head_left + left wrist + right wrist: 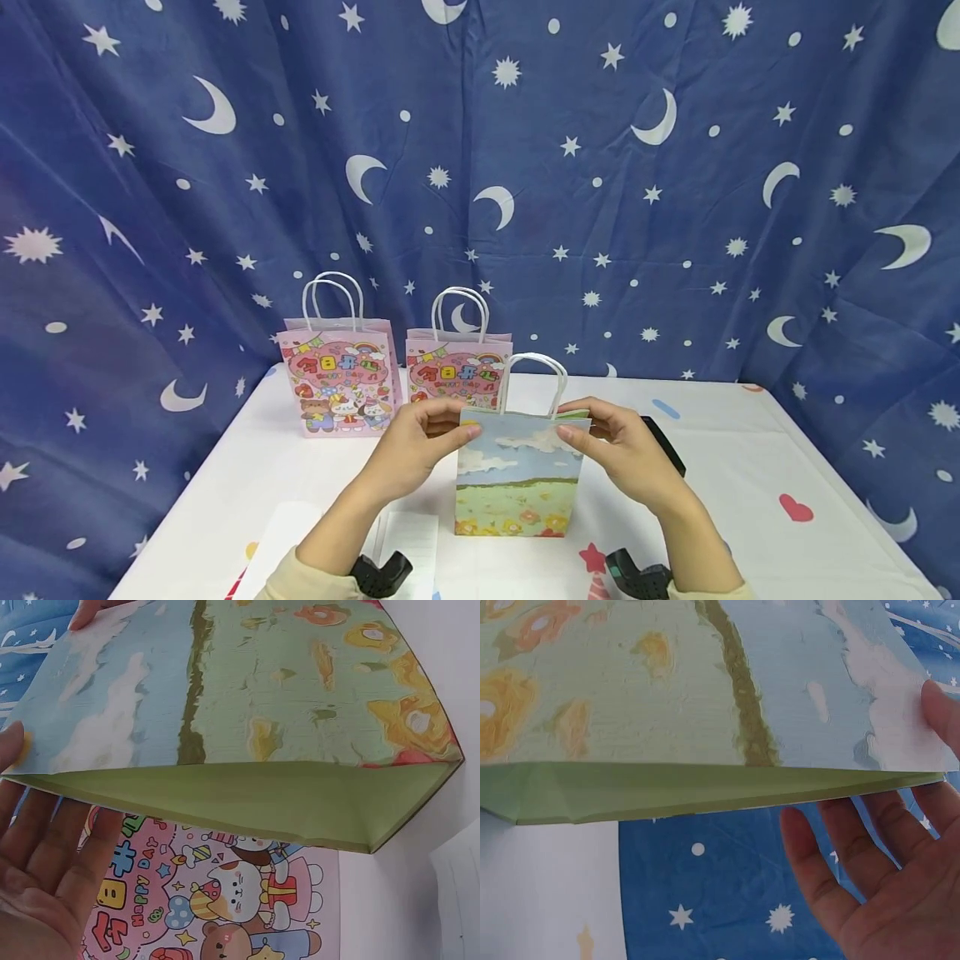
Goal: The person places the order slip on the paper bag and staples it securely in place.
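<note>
A paper gift bag [517, 479] painted with blue sky, clouds and a flowery meadow stands upright, its white twisted handles [534, 358] pointing up. My left hand [423, 442] pinches its upper left corner, thumb on the front face and fingers behind. At the upper right corner my right hand [622, 442] does the same. In the left wrist view, the bag's green side fold [247, 799] shows between front and back panels, with the left fingers [64, 847] along the back. The right wrist view shows the opposite green side [667, 787] and the right fingers [855, 840] beneath it.
Two pink cartoon gift bags stand behind, one at the left [345, 383] and one [457, 367] partly hidden by the held bag. White paper sheets [408, 533] lie at the front left. A black flat object [666, 446] lies behind my right hand. A blue starry curtain [525, 167] backs the table.
</note>
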The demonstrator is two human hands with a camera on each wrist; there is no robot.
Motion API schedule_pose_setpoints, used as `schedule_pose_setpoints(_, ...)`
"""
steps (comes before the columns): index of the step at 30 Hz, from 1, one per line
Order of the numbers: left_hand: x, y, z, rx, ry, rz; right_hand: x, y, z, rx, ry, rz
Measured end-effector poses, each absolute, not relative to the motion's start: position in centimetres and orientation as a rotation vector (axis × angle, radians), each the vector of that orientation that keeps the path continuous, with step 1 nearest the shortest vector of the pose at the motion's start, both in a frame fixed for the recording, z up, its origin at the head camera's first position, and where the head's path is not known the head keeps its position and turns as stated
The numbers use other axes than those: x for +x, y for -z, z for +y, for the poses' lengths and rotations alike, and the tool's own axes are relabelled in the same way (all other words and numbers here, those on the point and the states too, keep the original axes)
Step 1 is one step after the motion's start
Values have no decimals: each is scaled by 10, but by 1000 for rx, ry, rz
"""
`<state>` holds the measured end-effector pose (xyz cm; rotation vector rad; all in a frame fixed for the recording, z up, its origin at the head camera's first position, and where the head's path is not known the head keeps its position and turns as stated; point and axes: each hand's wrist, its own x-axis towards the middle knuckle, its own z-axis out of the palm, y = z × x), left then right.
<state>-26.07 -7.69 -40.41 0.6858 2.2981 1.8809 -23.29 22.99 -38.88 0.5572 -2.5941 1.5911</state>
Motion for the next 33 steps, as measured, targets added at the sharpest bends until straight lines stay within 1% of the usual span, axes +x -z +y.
schedule_pose_setpoints(14,-262,402,-76,710,-1852,2362,-237,385,229,567,-1613,-2582)
schedule_pose_setpoints(22,-257,402,-73,752,-1790,2387,-232,390,231,555,-1640,-2580)
schedule_pose_setpoints(33,-253,401,-72,726,-1799,2466,-235,390,230,535,-1591,-2562)
